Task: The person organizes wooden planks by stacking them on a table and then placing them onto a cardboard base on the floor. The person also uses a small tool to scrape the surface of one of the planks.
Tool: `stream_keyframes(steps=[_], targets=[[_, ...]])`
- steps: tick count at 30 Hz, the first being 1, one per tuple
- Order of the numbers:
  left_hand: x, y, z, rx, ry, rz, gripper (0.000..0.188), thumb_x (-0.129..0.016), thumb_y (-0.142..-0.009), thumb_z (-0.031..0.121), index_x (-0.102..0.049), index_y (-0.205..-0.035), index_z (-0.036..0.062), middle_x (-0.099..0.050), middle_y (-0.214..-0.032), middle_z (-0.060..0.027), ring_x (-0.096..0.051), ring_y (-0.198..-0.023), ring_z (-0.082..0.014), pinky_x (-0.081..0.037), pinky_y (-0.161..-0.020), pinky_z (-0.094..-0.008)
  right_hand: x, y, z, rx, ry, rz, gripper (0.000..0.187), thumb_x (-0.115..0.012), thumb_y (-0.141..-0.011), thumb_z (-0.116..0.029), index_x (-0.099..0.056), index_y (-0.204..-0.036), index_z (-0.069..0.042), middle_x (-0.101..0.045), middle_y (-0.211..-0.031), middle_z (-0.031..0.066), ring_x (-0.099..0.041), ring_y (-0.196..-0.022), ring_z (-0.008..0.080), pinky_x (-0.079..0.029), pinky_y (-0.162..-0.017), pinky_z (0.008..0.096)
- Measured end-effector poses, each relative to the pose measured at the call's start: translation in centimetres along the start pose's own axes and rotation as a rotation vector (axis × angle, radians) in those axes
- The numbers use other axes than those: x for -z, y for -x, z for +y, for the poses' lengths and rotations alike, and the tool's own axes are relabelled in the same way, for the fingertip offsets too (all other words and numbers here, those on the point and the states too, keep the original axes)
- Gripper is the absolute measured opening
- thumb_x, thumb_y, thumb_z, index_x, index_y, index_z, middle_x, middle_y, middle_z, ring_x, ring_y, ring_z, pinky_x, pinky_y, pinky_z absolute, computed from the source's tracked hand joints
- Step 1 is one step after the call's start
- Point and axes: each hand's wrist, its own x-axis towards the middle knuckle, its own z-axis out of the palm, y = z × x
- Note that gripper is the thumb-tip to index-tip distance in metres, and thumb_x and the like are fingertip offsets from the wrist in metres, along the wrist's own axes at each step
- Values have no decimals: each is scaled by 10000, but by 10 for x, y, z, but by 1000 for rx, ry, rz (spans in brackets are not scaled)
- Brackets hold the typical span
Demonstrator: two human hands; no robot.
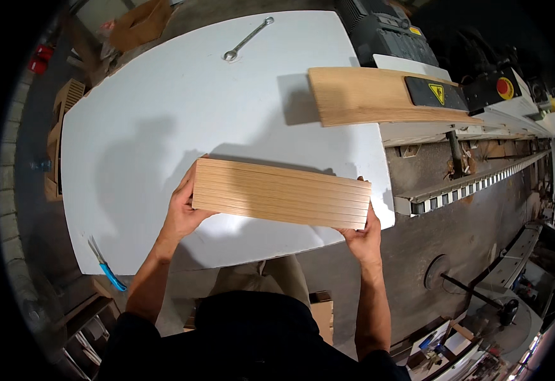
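Note:
A bundle of narrow wood-grain boards (277, 193), pressed side by side with thin seams between them, is held over the near part of a white table (182, 95). My left hand (183, 209) wraps round its left end, fingers partly hidden behind and beneath. At the right end my right hand (364, 238) grips it, thumb and fingers along the edge. The bundle tilts slightly down to the right. Whether its underside touches the tabletop cannot be told.
Toward the table's far edge lies a combination wrench (249, 39). Blue-handled pliers (107, 270) rest on the near left corner. A wood-grain board (360, 95) juts over the table from a machine with a red stop button (505, 88). A toothed rail (474, 184) runs at right.

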Motion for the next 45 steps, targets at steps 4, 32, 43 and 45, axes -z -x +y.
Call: stream_keyframes(steps=[4, 32, 43, 45], targets=[[-3, 0, 0, -1, 122, 29, 812, -739, -677, -62, -366, -1397, -7, -280, -1504, -138, -409, -1291, -205, -443, -971, -310, -1, 2, -6, -142, -135, -1, 791, -771, -701, 40, -379, -1386, -6, -549, -1263, 86, -539, -1087, 139, -446, -937, 279], [-352, 185, 197, -457, -173, -1734, 812, -725, -495, -61, -520, -1279, -20, -457, -1312, -101, -444, -1228, -219, -327, -1038, -303, -151, 562, 77, -243, -720, 1606, 670, -759, -686, 18, -490, -1299, -7, -588, -1203, 64, -518, -1108, 144, -417, -966, 310], [-532, 440, 212, -602, -568, -2207, 736, -767, -615, -28, -524, -1305, 49, -471, -1258, -102, -528, -1134, -229, -448, -978, -361, -219, 677, 171, 169, -1241, 2143, 434, -718, -737, 25, -591, -1152, 1, -645, -1056, 68, -599, -966, 145, -480, -856, 296], [-549, 498, 216, -440, -624, -2304, 658, -753, -640, -24, -563, -1266, 45, -529, -1185, -106, -560, -1075, -222, -460, -946, -355, -233, 697, 174, 260, -1262, 2309, 422, -727, -736, -12, -606, -1140, -5, -651, -1072, 68, -599, -994, 165, -462, -885, 314]])
